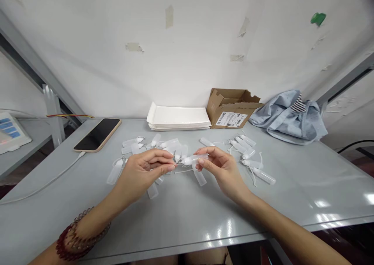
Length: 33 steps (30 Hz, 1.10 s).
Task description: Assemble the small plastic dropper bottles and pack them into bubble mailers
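Observation:
My right hand pinches a small translucent white dropper bottle by its body, its narrow tip pointing left. Close by that tip, my left hand has thumb and fingertips pressed together; whatever sits between them is too small to make out. Under and beside my left hand lie several similar bottles, some partly covered by it. Just below the held bottle another bottle rests on the table. More bottles with thin white ties lie to the right of my right hand.
A phone with a charging cable lies at the left of the grey table. Along the wall are a stack of white envelopes, an open cardboard box and a crumpled light blue cloth.

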### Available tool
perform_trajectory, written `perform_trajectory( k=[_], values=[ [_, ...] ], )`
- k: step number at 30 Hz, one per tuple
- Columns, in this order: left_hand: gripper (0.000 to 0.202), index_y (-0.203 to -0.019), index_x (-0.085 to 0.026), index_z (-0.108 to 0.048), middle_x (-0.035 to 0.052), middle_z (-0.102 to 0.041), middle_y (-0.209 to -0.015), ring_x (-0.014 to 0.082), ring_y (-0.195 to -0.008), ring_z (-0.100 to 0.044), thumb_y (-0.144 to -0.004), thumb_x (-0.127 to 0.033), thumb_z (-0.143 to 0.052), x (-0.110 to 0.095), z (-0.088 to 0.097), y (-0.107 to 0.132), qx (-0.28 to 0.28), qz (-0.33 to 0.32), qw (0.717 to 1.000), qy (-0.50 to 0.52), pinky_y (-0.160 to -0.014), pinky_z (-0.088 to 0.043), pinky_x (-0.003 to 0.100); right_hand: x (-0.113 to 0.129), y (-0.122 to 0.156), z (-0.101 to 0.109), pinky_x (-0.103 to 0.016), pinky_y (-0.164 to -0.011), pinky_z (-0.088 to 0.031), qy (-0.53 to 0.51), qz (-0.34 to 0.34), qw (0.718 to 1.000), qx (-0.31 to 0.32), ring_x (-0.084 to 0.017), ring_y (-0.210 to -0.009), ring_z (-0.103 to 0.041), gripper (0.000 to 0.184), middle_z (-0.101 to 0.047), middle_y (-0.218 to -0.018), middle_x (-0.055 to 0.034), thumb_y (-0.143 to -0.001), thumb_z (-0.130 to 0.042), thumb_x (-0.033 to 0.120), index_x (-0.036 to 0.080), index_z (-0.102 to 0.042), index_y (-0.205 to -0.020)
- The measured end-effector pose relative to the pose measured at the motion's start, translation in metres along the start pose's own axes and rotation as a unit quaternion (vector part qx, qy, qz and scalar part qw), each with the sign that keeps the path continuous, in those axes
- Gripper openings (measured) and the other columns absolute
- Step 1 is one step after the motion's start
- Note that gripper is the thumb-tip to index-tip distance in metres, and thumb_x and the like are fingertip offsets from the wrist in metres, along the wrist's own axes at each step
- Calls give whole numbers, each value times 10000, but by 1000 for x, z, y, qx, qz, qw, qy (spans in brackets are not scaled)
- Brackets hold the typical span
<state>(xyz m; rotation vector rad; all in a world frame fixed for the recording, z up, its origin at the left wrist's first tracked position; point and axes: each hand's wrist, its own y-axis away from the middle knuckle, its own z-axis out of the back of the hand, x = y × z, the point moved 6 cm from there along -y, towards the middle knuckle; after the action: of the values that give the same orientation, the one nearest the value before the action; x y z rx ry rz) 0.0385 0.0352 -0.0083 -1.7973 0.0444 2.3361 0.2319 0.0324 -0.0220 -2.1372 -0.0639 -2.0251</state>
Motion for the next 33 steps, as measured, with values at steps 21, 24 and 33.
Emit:
perform_trajectory(
  k=[21, 24, 33],
  values=[
    [116, -791, -211, -684, 7, -737, -724, 197, -715, -711, -696, -261, -727, -4, -3, 2, 13, -21, 1000, 1, -692, -609, 283, 1, 1, -2, -300, -655, -481, 11, -10, 1000, 6, -127, -627, -576, 190, -610, -654, 14, -766, -670, 342, 188, -629, -869],
    [117, -791, -212, -683, 8, -736, -725, 201, -716, -710, -696, -268, -724, -4, -3, 3, 12, -21, 1000, -5, -691, -610, 291, 1, 1, -1, -299, -640, -475, 23, -7, 1000, 7, -131, -623, -571, 191, -607, -644, 12, -771, -664, 347, 188, -629, -873],
    [104, -801, -229, -689, -16, -731, -743, 165, -721, -703, -708, -259, -725, -2, -2, 2, 11, -46, 998, -34, -668, -593, 225, 2, 2, 0, -251, -546, -431, 65, 29, 997, 6, -107, -576, -536, 154, -580, -647, 22, -783, -658, 318, 200, -638, -880]
  ],
)
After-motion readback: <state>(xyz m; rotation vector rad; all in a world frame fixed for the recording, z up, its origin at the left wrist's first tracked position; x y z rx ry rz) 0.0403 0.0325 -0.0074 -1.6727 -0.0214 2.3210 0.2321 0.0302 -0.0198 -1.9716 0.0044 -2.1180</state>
